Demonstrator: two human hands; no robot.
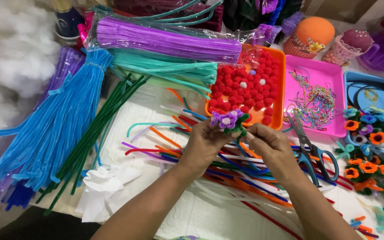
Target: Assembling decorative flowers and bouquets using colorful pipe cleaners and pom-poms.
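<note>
The left hand (203,144) pinches a small purple pipe-cleaner flower (227,120) with green stem between its fingers, held above loose pipe cleaners (227,171) on the bench (201,213). The right hand (272,146) pinches the green stem just beside it, fingers pressed together. Scissors (310,149) lie right of the hands, near finished flowers (372,151). An orange tray (281,84) of red pompoms sits behind.

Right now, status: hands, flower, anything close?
Left hand and right hand both pinch the purple pipe-cleaner flower. Scissors lie just right; loose pipe cleaners underneath.
</note>
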